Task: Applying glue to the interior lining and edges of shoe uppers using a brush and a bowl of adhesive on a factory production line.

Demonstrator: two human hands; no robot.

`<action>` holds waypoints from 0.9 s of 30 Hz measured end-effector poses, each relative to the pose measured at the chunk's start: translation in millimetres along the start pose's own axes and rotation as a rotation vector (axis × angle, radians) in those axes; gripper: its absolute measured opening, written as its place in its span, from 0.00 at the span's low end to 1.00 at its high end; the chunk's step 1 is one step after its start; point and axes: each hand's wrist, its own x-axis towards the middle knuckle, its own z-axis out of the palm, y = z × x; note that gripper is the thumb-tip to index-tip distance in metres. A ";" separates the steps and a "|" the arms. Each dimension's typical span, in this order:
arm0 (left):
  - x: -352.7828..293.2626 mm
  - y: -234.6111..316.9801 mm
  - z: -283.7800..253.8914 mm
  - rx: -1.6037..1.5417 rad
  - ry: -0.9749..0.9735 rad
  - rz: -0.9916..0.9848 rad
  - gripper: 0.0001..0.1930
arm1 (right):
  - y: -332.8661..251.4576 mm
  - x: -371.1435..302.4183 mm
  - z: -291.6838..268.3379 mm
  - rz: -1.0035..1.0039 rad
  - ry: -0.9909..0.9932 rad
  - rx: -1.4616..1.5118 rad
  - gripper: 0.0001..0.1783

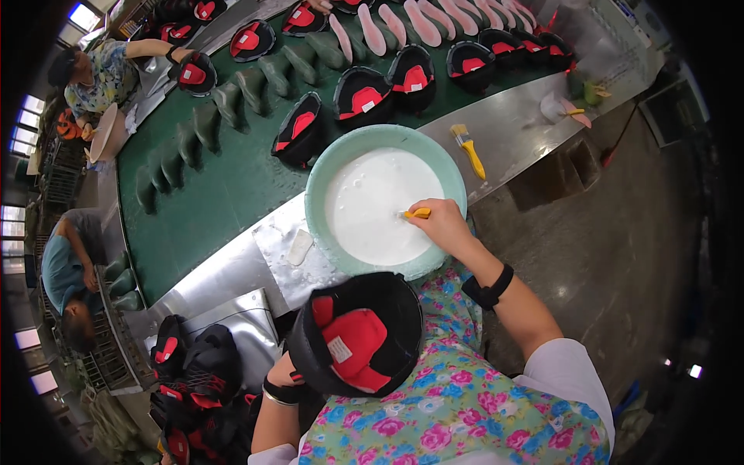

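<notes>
My left hand [285, 373] grips a black shoe upper [319, 358] from below and behind, with the red tongue and a white label facing up. Most of my fingers are hidden behind the upper. A round pale-green basin [319, 232] full of white liquid [376, 194] stands in front of me on the metal table edge. Over this liquid, my right hand [446, 225] is closed on a small yellow-handled brush [420, 212]; its bristle end is at the liquid's surface. A second yellow-handled paintbrush [469, 151] lies on the metal right of the basin.
Several green shoe lasts [252, 89], black uppers [363, 94] and pink insoles [422, 23] line the green conveyor belt [225, 201]. Black shoes [209, 360] are piled at lower left. Two people work at the left. A whitish scrap [299, 246] lies beside the basin.
</notes>
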 end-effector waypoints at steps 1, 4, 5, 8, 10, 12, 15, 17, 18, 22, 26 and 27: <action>-0.2 -15.1 -7.2 -0.004 0.098 0.020 0.16 | -1.1 1.7 1.7 0.003 -0.021 -0.048 0.10; -0.6 -32.6 -21.1 -0.007 0.296 0.056 0.12 | -23.7 -1.3 -12.8 0.024 0.110 0.074 0.11; 7.7 -26.7 -22.7 -0.018 0.196 0.131 0.17 | -37.8 -2.6 -22.4 0.019 0.098 0.153 0.11; 30.4 -4.8 -10.8 -0.390 0.127 0.058 0.23 | -84.4 -6.8 -33.5 -0.003 -0.019 0.451 0.11; 41.2 -2.2 -1.0 -0.374 0.142 0.068 0.23 | -112.0 -10.2 -27.4 -0.047 -0.094 0.548 0.11; 39.6 -2.7 -2.4 -0.358 0.161 0.080 0.23 | -116.7 -11.1 -21.2 -0.095 -0.171 0.646 0.10; 29.6 -2.6 -4.6 -0.339 0.206 0.103 0.23 | -94.3 -4.3 -7.7 -0.063 -0.108 0.548 0.10; 33.1 -4.7 -6.9 -0.333 0.218 0.113 0.23 | -76.3 -9.0 -7.8 0.025 -0.045 0.521 0.10; 31.6 -4.7 -8.1 -0.333 0.234 0.121 0.23 | -69.6 -11.3 -8.0 0.106 0.002 0.499 0.09; 38.8 1.7 -14.3 -0.331 0.278 0.143 0.23 | -65.0 -32.1 -8.2 0.222 0.009 0.312 0.12; 26.5 -4.7 -22.2 -0.326 0.307 0.158 0.23 | -95.0 -50.6 -14.6 0.365 -0.105 0.390 0.15; 25.8 -3.2 -25.4 -0.327 0.320 0.164 0.23 | -104.9 -54.1 -19.5 0.355 -0.142 0.410 0.14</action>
